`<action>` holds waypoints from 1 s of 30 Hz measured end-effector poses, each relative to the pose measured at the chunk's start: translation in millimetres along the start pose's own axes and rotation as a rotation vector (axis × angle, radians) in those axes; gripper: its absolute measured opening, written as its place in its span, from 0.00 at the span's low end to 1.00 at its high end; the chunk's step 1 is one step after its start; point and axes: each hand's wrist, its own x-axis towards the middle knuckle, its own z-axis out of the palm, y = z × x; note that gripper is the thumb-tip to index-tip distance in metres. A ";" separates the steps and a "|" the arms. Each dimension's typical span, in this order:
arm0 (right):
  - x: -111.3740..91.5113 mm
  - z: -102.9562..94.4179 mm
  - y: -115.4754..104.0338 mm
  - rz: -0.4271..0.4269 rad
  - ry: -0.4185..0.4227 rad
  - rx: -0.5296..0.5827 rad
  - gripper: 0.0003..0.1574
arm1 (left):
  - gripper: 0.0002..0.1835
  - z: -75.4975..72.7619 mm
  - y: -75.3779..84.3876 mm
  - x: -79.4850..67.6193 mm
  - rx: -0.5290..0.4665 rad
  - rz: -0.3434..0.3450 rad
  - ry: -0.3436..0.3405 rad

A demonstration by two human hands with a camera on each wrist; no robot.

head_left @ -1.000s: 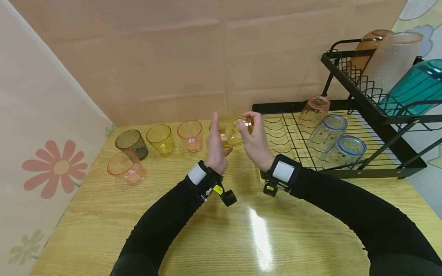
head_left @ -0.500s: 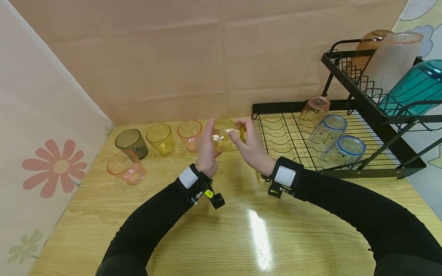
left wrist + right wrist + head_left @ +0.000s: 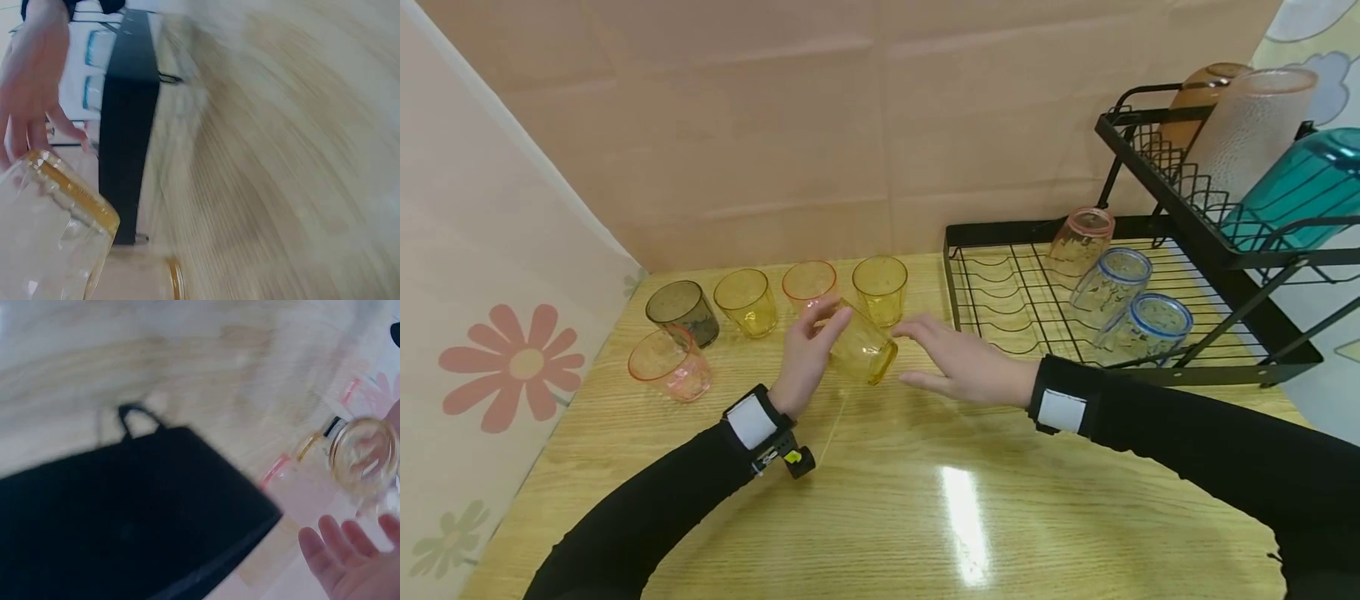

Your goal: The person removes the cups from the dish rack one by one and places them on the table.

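Note:
My left hand (image 3: 805, 358) grips a yellow glass tumbler (image 3: 863, 350) by its rim end, with the base tilted down to the right. Beside that base, my right hand (image 3: 961, 360) holds nothing; its fingers are extended and the thumb is apart. The left wrist view catches the held tumbler (image 3: 53, 231) up close, with the right hand (image 3: 34, 87) beyond it. Its round base (image 3: 364, 456) faces the right wrist camera, above the right fingers (image 3: 334, 547). Directly behind, a second yellow tumbler (image 3: 882, 283) stands upright on the table.
Left of the hands stand a pink-rimmed glass (image 3: 808, 279), a yellow glass (image 3: 747, 302), a grey glass (image 3: 683, 310) and another pink-rimmed glass (image 3: 672, 362). The black two-tier rack (image 3: 1210, 377) at right carries several upside-down glasses, including a blue-rimmed one (image 3: 1150, 325).
The tumbler has moved left and toward me, turning from level to base-down. Earlier the right hand gripped its base; now only the left hand grips it. The right hand has let go.

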 end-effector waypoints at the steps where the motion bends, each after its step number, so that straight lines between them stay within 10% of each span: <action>1: -2.5 -1.7 0.8 -0.018 -0.015 -0.035 0.39 | 0.25 -5.4 -1.2 -1.2 0.035 0.000 -0.012; 15: -26.4 -27.5 24.7 -0.124 -0.102 -0.453 0.46 | 0.35 -62.1 -13.9 -10.5 0.524 0.057 -0.040; 30: -42.5 -41.0 32.7 -0.136 -0.085 -0.535 0.48 | 0.42 -96.2 -32.4 -4.0 0.836 0.123 0.031</action>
